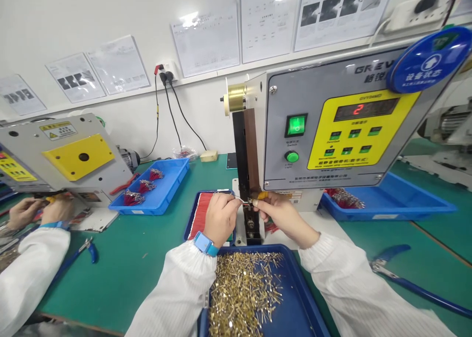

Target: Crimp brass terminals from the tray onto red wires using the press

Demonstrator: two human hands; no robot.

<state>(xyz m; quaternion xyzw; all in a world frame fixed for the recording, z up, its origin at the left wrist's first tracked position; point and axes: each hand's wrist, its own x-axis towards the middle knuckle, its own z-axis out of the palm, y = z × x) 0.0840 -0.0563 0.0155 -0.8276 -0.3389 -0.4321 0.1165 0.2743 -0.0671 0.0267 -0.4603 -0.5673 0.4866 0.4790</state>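
At the front of the crimping machine [317,130], my two hands meet close to its narrow dark press column [249,165]. My left hand [221,219], with a blue wrist strap [206,243], pinches a thin red wire [245,202] pointing at the column. From the other side my right hand [283,214] is closed in a pinch at the wire's end; what its fingertips hold is too small to make out. A bit of yellow [262,195] shows on its forefinger. Below my hands lies a blue tray [300,297] of loose brass-coloured metal pins [243,292].
Red wires [201,211] fill a small tray behind my left hand. Blue bins [173,189] with bundled wires stand left and right [398,199]. Blue-handled pliers [391,265] lie at right, cutters [86,251] at left. A co-worker's hands [55,209] are at another machine [73,155].
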